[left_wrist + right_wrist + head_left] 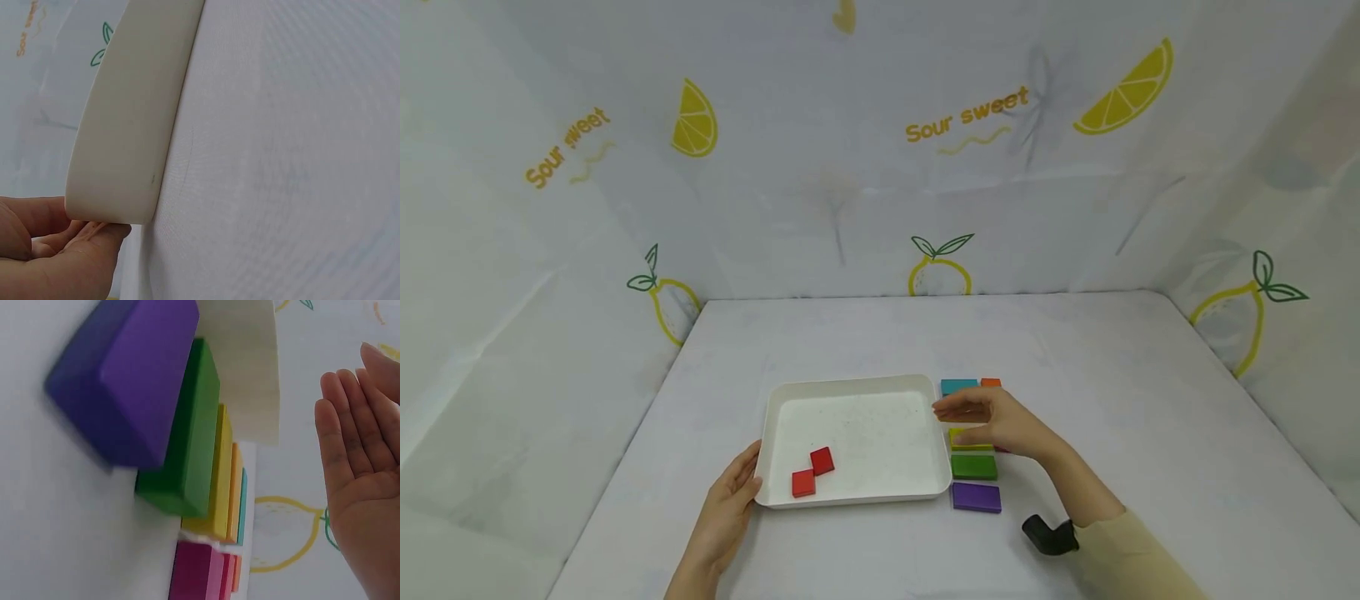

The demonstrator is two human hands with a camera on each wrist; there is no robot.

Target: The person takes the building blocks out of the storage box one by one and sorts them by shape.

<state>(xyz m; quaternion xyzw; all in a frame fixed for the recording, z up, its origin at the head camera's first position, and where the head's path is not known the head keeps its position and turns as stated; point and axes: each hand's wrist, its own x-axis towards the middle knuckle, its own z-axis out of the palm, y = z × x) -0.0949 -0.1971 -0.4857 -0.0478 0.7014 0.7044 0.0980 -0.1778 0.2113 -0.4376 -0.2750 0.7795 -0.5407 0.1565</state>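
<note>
My left hand [724, 510] holds the left side of a shallow white tray [857, 502], its thumb [103, 256] against the outer wall. Two red square blocks [803, 483] lie inside near the tray's front left. Over the tray's right rim, my right hand [996, 421] hovers with nothing in it, fingers extended and thumb apart. Beneath and beside it are flat coloured blocks: blue [958, 386], yellow [972, 445], green [973, 467] and purple [976, 497]. In the right wrist view, a magenta block [192, 572] heads a second row partly hidden from the head view.
An orange block [991, 382] lies at the back of the second row. A black curved piece [1049, 535] sticks out by the right sleeve [1138, 554]. The white-covered table [820, 333] is bordered by white sheets printed with lemons [940, 275].
</note>
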